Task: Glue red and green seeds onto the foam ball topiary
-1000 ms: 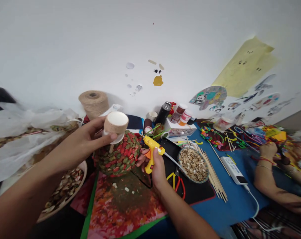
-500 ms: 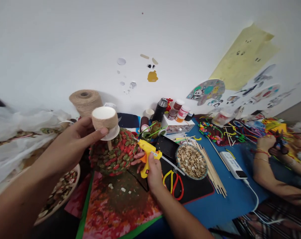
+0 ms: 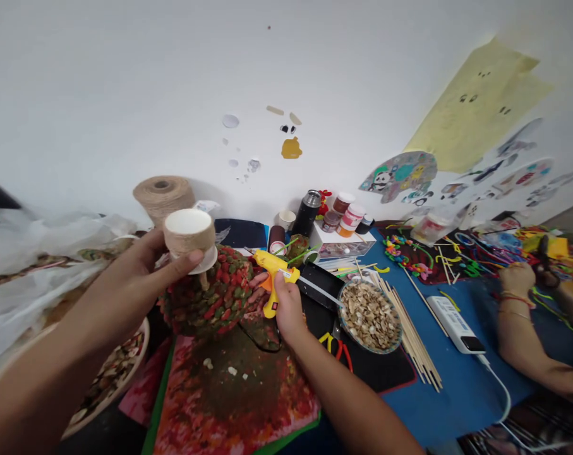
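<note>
My left hand [image 3: 134,284] is closed around a small twine-wrapped cup [image 3: 189,232] with a white rim, which sits on a stick above a dome [image 3: 208,296] covered in red and green seeds. My right hand [image 3: 283,306] grips a yellow glue gun [image 3: 271,272], its nozzle pointing left at the dome's upper right side, close to the stick. The dome rests on a red and brown mat [image 3: 229,398] with a green edge.
A big spool of jute twine [image 3: 163,196] stands behind the cup. A bowl of pale seeds [image 3: 371,316], wooden skewers [image 3: 414,335], scissors [image 3: 336,347], paint jars [image 3: 345,218] and a white power strip [image 3: 457,325] lie right. Another person's arm [image 3: 523,328] rests at far right.
The cup and my left hand have shifted left and slightly down. The glue gun has moved left and up, closer to the dome's top. The other person's hand has drawn back a little.
</note>
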The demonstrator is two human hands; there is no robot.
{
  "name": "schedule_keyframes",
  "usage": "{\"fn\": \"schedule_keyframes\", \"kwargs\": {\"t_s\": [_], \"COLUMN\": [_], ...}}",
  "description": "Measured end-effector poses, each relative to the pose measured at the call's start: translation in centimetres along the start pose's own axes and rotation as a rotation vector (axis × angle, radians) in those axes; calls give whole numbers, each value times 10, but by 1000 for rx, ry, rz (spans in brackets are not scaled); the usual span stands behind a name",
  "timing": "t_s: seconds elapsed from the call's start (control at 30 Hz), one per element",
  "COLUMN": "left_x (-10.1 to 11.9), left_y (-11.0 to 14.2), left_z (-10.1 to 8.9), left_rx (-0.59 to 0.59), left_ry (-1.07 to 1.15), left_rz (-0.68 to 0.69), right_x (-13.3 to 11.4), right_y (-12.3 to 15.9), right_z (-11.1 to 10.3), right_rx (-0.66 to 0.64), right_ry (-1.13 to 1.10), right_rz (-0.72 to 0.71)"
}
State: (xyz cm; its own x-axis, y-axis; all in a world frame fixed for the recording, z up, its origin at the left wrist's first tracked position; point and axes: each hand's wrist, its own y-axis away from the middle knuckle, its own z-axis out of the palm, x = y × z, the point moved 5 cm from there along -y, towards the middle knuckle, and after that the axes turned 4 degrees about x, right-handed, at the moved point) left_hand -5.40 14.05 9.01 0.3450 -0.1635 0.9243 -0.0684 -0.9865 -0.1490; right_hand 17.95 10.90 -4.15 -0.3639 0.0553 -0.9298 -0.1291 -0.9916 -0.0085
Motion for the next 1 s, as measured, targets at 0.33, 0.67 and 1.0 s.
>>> {"fn": "schedule_keyframes", "kwargs": {"t_s": [0.33, 0.67, 1.0], "left_x": [-10, -16, -8], "left_y": [-3, -6, -6], "left_z": [1, 6, 12], "left_rx": [16, -21, -78], "left_ry": [101, 132, 223], "left_rz": [-47, 19, 21], "right_x": [4, -2, -24], "right_y": [4, 26, 77], "right_z": [-12, -24, -20], "right_rx": [18, 75, 6], "right_ry": [15, 5, 256], "right_rz": [32, 5, 10]}}
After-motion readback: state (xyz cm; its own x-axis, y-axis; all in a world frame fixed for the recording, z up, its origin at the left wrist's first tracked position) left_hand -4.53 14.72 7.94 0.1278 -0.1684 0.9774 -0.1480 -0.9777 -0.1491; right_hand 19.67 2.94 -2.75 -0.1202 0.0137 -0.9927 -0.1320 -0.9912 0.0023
